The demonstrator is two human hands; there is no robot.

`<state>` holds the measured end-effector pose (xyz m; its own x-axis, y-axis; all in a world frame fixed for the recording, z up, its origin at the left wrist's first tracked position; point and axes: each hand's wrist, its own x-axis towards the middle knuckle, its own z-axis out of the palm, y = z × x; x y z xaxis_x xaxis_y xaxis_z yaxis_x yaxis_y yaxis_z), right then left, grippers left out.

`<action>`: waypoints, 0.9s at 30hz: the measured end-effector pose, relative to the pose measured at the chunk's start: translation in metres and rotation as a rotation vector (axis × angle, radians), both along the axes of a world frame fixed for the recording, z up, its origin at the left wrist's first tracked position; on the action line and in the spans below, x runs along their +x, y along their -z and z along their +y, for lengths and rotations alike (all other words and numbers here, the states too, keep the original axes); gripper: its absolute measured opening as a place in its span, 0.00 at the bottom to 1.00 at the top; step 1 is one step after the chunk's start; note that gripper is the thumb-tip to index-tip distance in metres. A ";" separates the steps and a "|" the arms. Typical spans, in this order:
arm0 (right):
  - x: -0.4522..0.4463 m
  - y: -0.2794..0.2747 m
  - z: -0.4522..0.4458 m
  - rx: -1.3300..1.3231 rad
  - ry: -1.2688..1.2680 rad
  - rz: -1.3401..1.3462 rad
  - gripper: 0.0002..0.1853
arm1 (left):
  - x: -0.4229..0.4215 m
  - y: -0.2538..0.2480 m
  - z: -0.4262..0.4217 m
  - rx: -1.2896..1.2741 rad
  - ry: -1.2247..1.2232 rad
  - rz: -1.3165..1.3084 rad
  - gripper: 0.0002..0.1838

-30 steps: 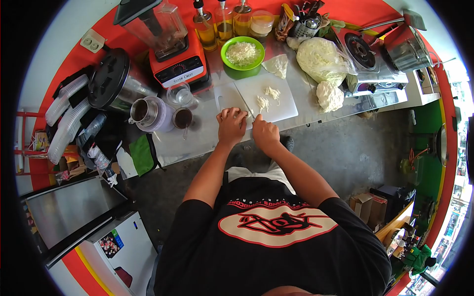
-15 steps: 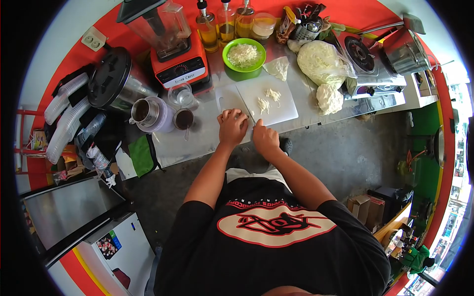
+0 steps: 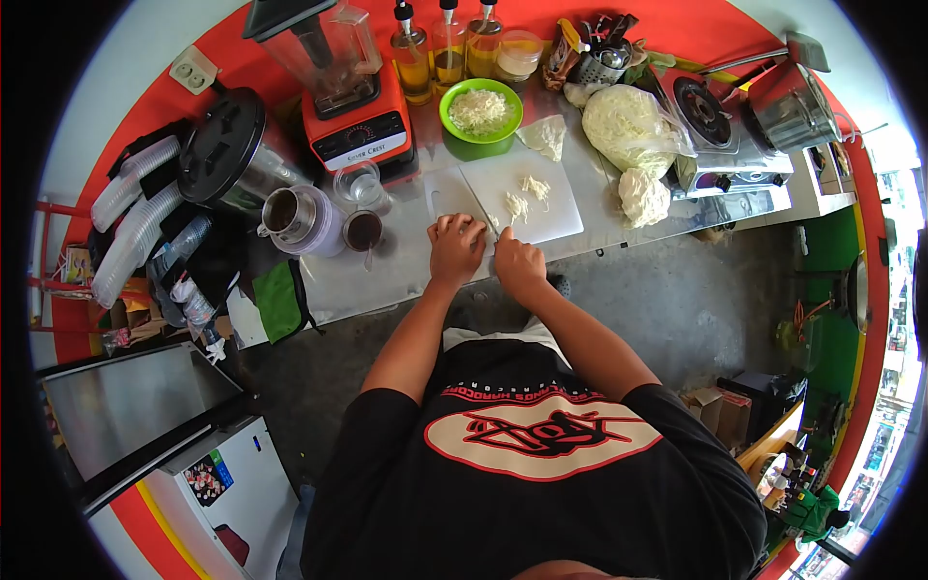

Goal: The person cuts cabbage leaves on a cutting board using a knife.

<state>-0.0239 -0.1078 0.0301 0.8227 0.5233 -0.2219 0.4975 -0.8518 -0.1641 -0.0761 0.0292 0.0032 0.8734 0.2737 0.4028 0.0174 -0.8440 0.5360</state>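
My left hand (image 3: 457,248) rests on the near side of the white cutting board (image 3: 559,205), its fingers curled down; whatever lies under them is hidden. Beside it my right hand (image 3: 519,261) is closed round the handle of a knife (image 3: 493,224), whose blade points away from me across the board. A small pale bit shows between the fingertips and the blade. To the right of the blade lie two little piles of shredded cabbage (image 3: 516,206). Behind the board stands a green bowl (image 3: 480,146) heaped with pale shreds (image 3: 480,112).
A pale cabbage leaf (image 3: 544,136), a bagged cabbage (image 3: 628,126) and a smaller pale lump (image 3: 643,198) lie to the right, before a gas stove (image 3: 732,166). On the left are a blender (image 3: 360,138), a glass of dark liquid (image 3: 362,232) and a purple-white container (image 3: 324,224). Oil bottles (image 3: 449,63) line the back.
The whole view has shifted slightly. Both hands stay at nearly the same place on the board, and the shredded piles look unchanged.
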 end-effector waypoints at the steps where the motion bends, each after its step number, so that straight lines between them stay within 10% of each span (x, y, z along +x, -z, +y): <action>1: -0.001 0.001 -0.001 0.002 0.002 -0.005 0.14 | 0.000 0.001 0.000 0.006 0.000 0.003 0.06; 27: -0.012 -0.009 0.004 -0.036 0.024 0.079 0.14 | -0.001 0.005 0.003 -0.034 -0.020 -0.013 0.08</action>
<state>-0.0356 -0.1039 0.0393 0.8139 0.4944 -0.3052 0.4637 -0.8693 -0.1714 -0.0772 0.0318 -0.0020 0.8623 0.3044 0.4047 0.0263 -0.8251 0.5644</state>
